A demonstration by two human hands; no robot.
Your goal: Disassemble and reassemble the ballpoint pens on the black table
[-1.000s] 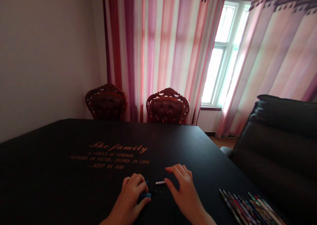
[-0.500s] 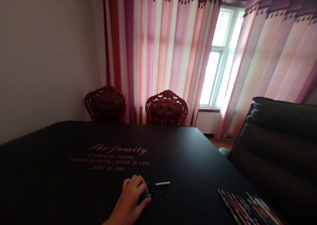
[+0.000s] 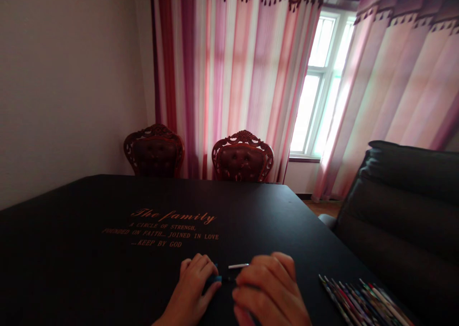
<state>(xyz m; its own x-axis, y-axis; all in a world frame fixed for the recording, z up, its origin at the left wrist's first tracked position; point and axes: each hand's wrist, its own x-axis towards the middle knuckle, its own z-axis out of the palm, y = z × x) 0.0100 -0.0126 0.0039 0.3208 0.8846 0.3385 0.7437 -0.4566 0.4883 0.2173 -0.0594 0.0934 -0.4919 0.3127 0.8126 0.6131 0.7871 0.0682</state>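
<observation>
2 hands work low at the near edge of the black table (image 3: 287, 221), and we find them close together. The left hand (image 3: 191, 283) is closed, its fingers curled round a small blue piece (image 3: 215, 279) that shows at the thumb side; we cannot tell what the piece is, since the fingers cover most of it. The right hand (image 3: 267, 287) is curled over, its fingers bent toward the left hand, but we cannot tell whether it grips anything, because the fingers hide what lies under them. A thin dark tip (image 3: 229, 279) runs from the blue piece toward the right hand, and just above it lies a short white stick (image 3: 238, 266), loose on the tabletop with its end just beside the right hand. As far as we can judge, only these few pieces are in play: they sit between the hands, while a heap of slim coloured pens (image 3: 366, 302) lies well off to the right, untouched, near the table's edge. Beyond the hands, gold lettering (image 3: 175, 225) reads "The family" on the table, 2 carved chairs (image 3: 243, 156) stand before a striped curtain (image 3: 229, 77), and a dark sofa (image 3: 405, 206) sits on the right
</observation>
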